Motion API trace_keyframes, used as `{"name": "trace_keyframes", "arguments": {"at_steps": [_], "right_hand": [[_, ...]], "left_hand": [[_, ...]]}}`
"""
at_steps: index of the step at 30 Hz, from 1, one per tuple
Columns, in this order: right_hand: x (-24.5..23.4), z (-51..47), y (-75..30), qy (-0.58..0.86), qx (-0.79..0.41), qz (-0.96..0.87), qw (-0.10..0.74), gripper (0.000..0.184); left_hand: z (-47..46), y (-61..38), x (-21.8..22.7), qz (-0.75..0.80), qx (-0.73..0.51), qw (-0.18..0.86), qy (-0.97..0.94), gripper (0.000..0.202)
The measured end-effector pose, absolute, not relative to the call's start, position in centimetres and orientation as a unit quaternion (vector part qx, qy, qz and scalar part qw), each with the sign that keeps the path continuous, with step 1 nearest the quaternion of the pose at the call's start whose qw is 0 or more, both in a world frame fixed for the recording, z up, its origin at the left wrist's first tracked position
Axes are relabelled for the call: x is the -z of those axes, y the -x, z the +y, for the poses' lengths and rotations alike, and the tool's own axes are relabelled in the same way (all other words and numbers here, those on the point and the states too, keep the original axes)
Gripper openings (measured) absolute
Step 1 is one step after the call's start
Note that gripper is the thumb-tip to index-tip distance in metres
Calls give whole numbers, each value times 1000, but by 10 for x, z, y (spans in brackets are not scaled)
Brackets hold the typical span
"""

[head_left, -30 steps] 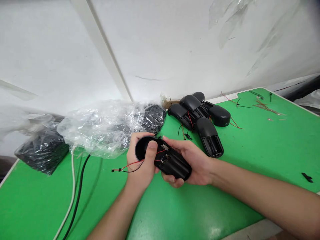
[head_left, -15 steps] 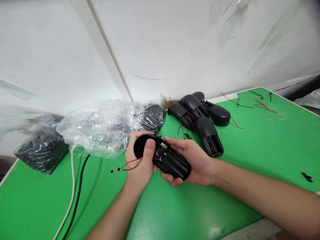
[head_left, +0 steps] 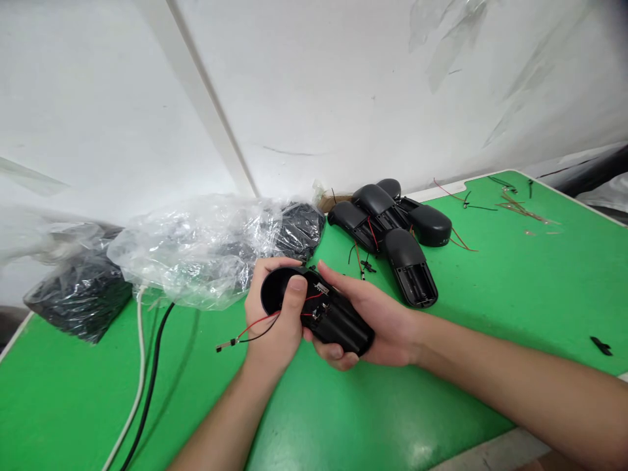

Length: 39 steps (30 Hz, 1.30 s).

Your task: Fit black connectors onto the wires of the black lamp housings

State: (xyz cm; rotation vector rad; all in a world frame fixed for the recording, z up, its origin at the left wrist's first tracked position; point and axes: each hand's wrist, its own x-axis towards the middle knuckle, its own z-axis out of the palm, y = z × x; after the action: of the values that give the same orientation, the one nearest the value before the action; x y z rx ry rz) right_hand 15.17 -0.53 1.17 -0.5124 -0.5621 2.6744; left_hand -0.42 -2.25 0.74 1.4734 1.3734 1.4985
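Note:
Both hands hold a black plastic housing (head_left: 346, 325) above the green table, its open inner side facing up. My left hand (head_left: 279, 314) wraps the rounded, hollow end, thumb pressed inside it. Around the narrower end curl the fingers of my right hand (head_left: 373, 320), with its thumb along the far edge. A small white connector (head_left: 322, 288) and metal contacts show inside the housing. Red and black wires (head_left: 255, 322) run out under my left thumb to a small black part (head_left: 219, 348) hanging free at the left.
Several similar black housings (head_left: 405, 252) with battery compartments lie piled behind my right hand. Clear plastic bags of black parts (head_left: 299, 229) stand along the white wall. Cables (head_left: 142, 366) cross the green table (head_left: 206, 379) at left; loose wires (head_left: 520, 206) lie far right, a small black piece (head_left: 601, 345) nearer.
The hanging wire end has swung slightly downward. My right thumb has shifted a little up and left along the housing's edge. Both hands keep their grip.

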Motion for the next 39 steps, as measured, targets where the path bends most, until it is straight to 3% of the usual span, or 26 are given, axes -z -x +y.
{"name": "trace_keyframes", "arguments": {"at_steps": [6,10,18,27,30,34,39], "right_hand": [[-7,-3,-152,169,-956,-169,167,60],[-6,-2,-154,157,-961,-151,169,60],[-18,-2,-156,145,-934,-200,259,62],[-22,-5,-156,161,-916,-227,289,61],[-33,-3,-160,175,-894,-229,343,60],[-68,4,-170,220,-795,-284,489,55],[-112,-9,-221,290,-660,-363,590,60]], "left_hand": [[-20,10,-3,504,-560,297,-586,30],[-20,9,-6,484,-561,341,-579,30],[-14,10,2,418,-584,360,-596,40],[-11,12,9,400,-596,370,-590,58],[-8,10,9,353,-621,400,-574,73],[-5,10,6,379,-651,364,-548,87],[-3,12,-1,517,-632,343,-464,64]]}}
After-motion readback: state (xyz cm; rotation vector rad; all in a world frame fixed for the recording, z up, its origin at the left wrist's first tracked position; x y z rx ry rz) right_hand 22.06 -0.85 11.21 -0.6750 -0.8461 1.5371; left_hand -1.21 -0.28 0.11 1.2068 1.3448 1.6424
